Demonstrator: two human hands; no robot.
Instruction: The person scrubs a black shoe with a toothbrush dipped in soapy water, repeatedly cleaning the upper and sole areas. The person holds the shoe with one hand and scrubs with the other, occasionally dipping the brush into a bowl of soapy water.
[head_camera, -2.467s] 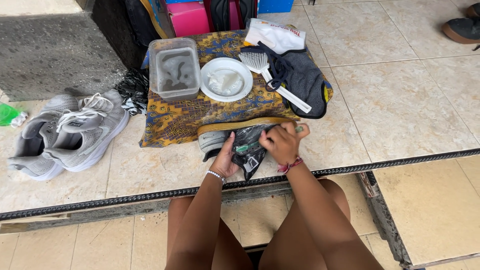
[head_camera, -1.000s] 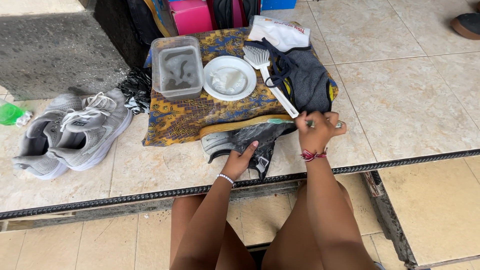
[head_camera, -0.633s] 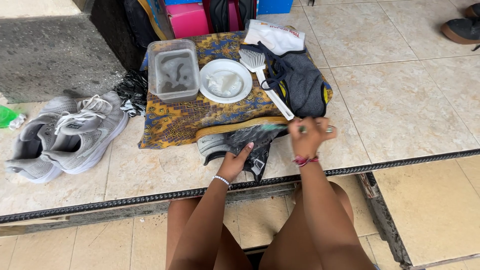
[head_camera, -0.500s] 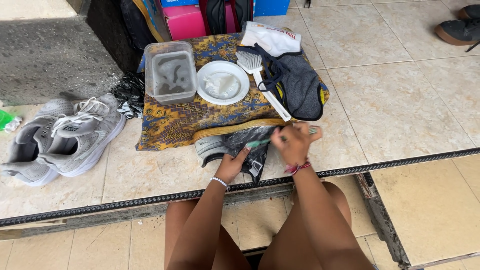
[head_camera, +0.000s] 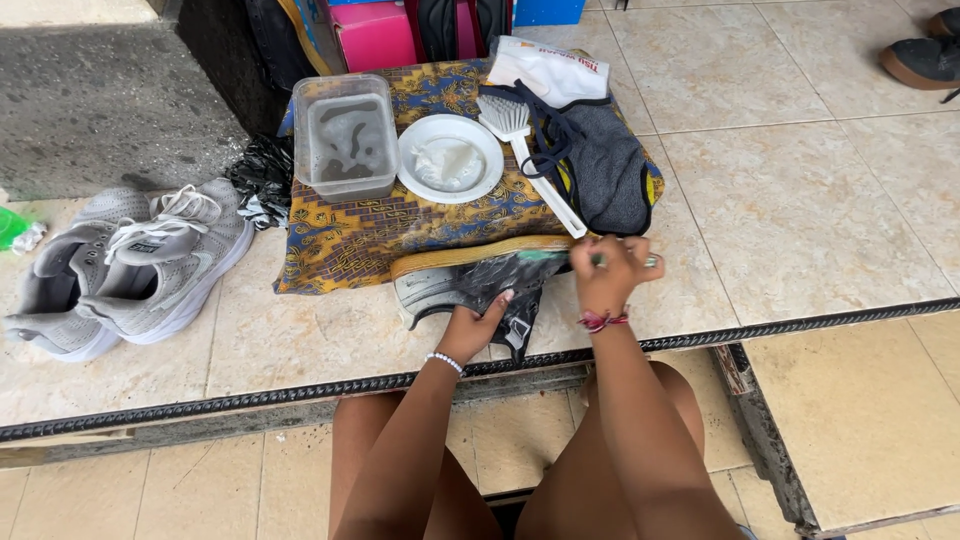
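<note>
A dark shoe (head_camera: 440, 285) lies on its side at the front edge of a patterned cloth (head_camera: 340, 240), its grey sole turned up. My left hand (head_camera: 475, 325) presses on the shoe's near side, fingers spread over the dark upper. My right hand (head_camera: 610, 270) is closed around a thin green-handled brush (head_camera: 545, 257) just right of the shoe, the handle's ends sticking out on both sides of the fist. The brush head is hidden. My bare legs show below the tiled ledge.
On the cloth stand a clear tub of murky water (head_camera: 345, 135), a white plate (head_camera: 450, 160), a white scrub brush (head_camera: 525, 165) and a dark grey bag (head_camera: 605, 170). Two grey sneakers (head_camera: 130, 270) lie at the left. A metal rail (head_camera: 250, 395) edges the step.
My right hand swung out to the right of the shoe, came back toward it, and now sits at its right end. My left hand stayed on the shoe.
</note>
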